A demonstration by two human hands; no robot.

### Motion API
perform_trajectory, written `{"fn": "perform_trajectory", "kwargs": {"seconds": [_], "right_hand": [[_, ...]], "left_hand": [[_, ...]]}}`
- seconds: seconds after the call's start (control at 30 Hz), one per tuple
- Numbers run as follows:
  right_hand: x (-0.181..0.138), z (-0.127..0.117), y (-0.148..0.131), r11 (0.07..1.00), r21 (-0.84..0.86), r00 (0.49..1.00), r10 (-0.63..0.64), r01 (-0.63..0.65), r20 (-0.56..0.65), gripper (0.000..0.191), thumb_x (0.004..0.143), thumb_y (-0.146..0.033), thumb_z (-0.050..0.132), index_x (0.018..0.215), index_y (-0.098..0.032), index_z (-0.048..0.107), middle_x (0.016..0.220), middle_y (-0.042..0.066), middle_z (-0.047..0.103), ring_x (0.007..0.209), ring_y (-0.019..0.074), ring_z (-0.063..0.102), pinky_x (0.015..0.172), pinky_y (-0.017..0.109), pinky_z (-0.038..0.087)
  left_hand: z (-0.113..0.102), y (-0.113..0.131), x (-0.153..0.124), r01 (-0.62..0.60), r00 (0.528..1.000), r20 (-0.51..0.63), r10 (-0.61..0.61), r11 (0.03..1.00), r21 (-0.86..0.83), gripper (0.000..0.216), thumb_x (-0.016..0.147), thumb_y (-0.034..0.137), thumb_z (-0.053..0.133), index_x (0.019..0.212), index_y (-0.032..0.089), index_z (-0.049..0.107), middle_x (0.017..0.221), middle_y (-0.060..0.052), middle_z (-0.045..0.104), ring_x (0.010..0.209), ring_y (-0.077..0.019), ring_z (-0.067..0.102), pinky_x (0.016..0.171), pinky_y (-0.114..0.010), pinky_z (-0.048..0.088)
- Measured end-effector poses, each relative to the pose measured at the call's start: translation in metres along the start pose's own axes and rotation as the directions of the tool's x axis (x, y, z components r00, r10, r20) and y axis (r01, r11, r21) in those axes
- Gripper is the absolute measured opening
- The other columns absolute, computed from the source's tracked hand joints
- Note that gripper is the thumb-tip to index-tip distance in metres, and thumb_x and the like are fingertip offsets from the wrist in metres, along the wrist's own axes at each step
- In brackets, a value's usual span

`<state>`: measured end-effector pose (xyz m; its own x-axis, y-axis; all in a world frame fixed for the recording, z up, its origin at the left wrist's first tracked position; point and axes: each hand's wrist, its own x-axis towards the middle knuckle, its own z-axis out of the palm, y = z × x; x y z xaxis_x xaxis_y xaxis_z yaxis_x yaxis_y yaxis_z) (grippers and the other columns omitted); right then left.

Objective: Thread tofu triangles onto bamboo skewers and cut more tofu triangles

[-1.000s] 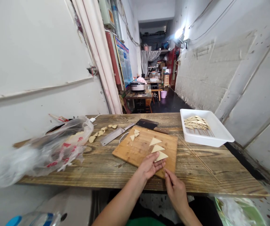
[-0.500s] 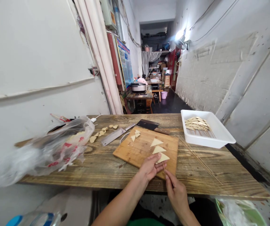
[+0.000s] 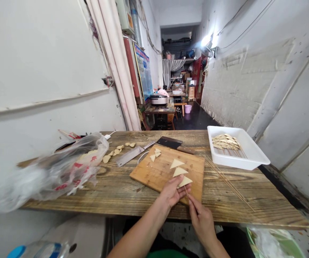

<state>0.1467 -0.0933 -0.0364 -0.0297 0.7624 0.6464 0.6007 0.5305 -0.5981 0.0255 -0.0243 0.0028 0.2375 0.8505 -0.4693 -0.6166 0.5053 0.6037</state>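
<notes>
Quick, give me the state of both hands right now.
Left hand: closed on the nearest triangular slice on the cutting board.
Right hand: closed, pinching a thin wooden skewer.

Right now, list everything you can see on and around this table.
table: one, brown wood, across the view
cutting board: one, wooden, centre
triangles: three, pale, on the board
small pieces: few, pale, board's far end
cleaver: one, dark, behind the board
blade: one, steel, left of board
tray: one, white, right, holding skewered pieces
loose skewers: several, bamboo, right of board
plastic bag: one, clear, left
bottle: one, blue cap, lower left
left hand: one, holding nearest triangle
right hand: one, pinching a skewer
</notes>
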Motion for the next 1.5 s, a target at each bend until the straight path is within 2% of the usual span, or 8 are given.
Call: {"fn": "perform_trajectory", "kwargs": {"seconds": [0.4,0.5,0.63,0.83,1.13,1.23,1.37,1.5], "right_hand": [[0.003,-0.004,-0.001,0.999,-0.028,1.000,0.017,-0.018,-0.003,0.032,0.088,-0.022,0.040,0.103,-0.012,0.066,0.093,0.012,0.071,0.079,0.0192,0.069,0.068,0.025,0.056],[0.005,-0.006,0.001,1.000,-0.021,1.000,0.023,-0.024,-0.010,0.032,0.088,-0.023,0.040,0.102,-0.012,0.066,0.094,0.013,0.071,0.081,0.0197,0.069,0.070,0.026,0.056],[0.003,-0.008,0.001,0.999,0.011,0.999,0.033,-0.033,-0.011,0.032,0.089,-0.026,0.040,0.103,-0.014,0.066,0.092,0.011,0.071,0.078,0.0191,0.069,0.069,0.025,0.056],[-0.001,-0.008,-0.004,0.996,0.083,1.000,0.015,-0.017,0.019,0.030,0.089,-0.027,0.042,0.101,-0.017,0.067,0.088,0.009,0.072,0.076,0.0185,0.070,0.066,0.023,0.056],[-0.001,-0.007,-0.003,0.998,0.049,0.999,0.044,-0.044,-0.001,0.032,0.089,-0.030,0.041,0.099,-0.017,0.068,0.088,0.010,0.072,0.076,0.0190,0.070,0.066,0.024,0.056],[0.000,-0.008,-0.001,0.998,0.042,0.999,0.040,-0.040,0.000,0.032,0.089,-0.029,0.040,0.100,-0.015,0.068,0.089,0.011,0.072,0.076,0.0187,0.070,0.065,0.023,0.056],[0.000,-0.011,-0.001,0.997,0.066,1.000,0.026,-0.026,0.008,0.032,0.089,-0.029,0.041,0.102,-0.017,0.067,0.088,0.010,0.072,0.074,0.0184,0.070,0.065,0.024,0.056],[-0.003,-0.011,-0.003,0.996,0.087,0.999,0.030,-0.033,0.037,0.031,0.089,-0.030,0.041,0.101,-0.018,0.068,0.086,0.009,0.073,0.072,0.0184,0.070,0.062,0.023,0.056]], "left_hand": [[0.012,-0.005,-0.005,0.013,1.000,0.013,-0.014,0.999,0.036,0.015,0.075,0.019,0.064,0.083,0.010,0.055,0.083,-0.011,0.066,0.073,-0.0199,0.066,0.065,-0.029,0.053],[0.010,-0.007,-0.004,0.019,0.999,0.025,-0.020,1.000,0.021,0.020,0.075,0.026,0.064,0.085,0.012,0.056,0.082,-0.009,0.066,0.071,-0.0194,0.066,0.065,-0.032,0.053],[0.005,0.003,0.000,-0.089,0.995,0.042,0.090,0.995,-0.034,0.027,0.078,0.034,0.061,0.094,0.013,0.058,0.083,-0.009,0.067,0.069,-0.0166,0.064,0.064,-0.030,0.053],[0.004,0.022,0.006,-0.190,0.980,0.052,0.190,0.982,-0.011,0.015,0.076,0.018,0.063,0.089,0.010,0.062,0.084,-0.010,0.067,0.067,-0.0159,0.064,0.066,-0.028,0.052],[0.008,0.012,0.009,-0.189,0.980,0.081,0.184,0.980,0.060,0.014,0.071,0.020,0.068,0.077,0.008,0.064,0.079,-0.009,0.068,0.065,-0.0139,0.063,0.060,-0.021,0.050],[0.010,0.012,0.007,-0.166,0.983,0.095,0.159,0.984,0.066,0.021,0.073,0.027,0.067,0.079,0.007,0.064,0.077,-0.010,0.068,0.062,-0.0135,0.062,0.057,-0.020,0.049],[0.010,0.023,0.006,-0.130,0.991,0.039,0.130,0.992,0.000,0.039,0.080,0.046,0.053,0.088,0.009,0.062,0.080,-0.011,0.068,0.065,-0.0167,0.064,0.058,-0.026,0.051],[0.007,0.037,0.010,-0.242,0.969,-0.060,0.240,0.969,-0.040,0.022,0.082,0.031,0.055,0.090,0.010,0.058,0.079,-0.009,0.068,0.068,-0.0153,0.065,0.064,-0.025,0.053]]}}
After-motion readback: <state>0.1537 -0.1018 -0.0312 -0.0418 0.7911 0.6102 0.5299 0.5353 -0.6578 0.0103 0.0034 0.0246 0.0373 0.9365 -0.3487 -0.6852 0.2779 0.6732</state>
